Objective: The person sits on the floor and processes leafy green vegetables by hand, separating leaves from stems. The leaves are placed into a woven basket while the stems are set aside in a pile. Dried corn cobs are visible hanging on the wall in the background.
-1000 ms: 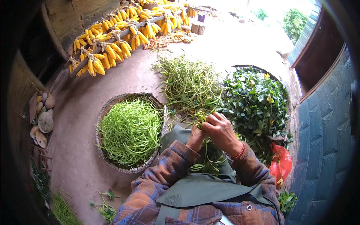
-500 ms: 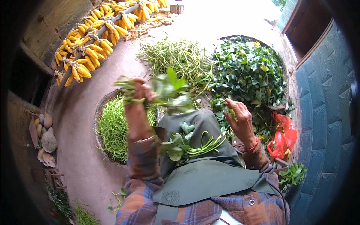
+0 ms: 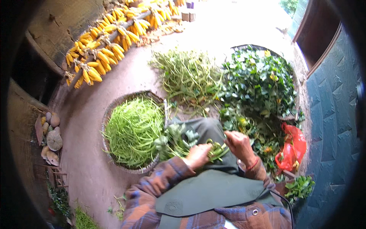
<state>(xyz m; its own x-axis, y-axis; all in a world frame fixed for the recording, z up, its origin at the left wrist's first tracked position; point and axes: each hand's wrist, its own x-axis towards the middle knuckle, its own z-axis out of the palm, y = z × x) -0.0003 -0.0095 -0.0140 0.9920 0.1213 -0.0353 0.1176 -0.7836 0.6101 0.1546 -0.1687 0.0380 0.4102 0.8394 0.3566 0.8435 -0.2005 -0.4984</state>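
Over my lap, my left hand (image 3: 199, 156) is closed around a bunch of green leafy stems (image 3: 176, 138). The leaves spread toward the basket, and the pale cut ends (image 3: 218, 152) stick out on the right. My right hand (image 3: 240, 145), with a red bead bracelet at the wrist, is just beyond those ends. Its thumb and fingers are pinched together; what lies between them is too small to make out. A dark green apron (image 3: 213, 192) covers my lap under the bunch.
At left stands a round woven basket (image 3: 108, 153) of thin green stems. Ahead lie a heap of stripped stalks (image 3: 187, 74) and a large leaf pile (image 3: 259, 80). A red plastic bag (image 3: 293, 147) sits at right. Corn cobs (image 3: 103, 61) hang far left; squashes (image 3: 54, 141) line the wall.
My left hand has come down from above the basket's edge to my lap with leafy stems. My right hand has moved slightly down and inward, its fingers drawing together.
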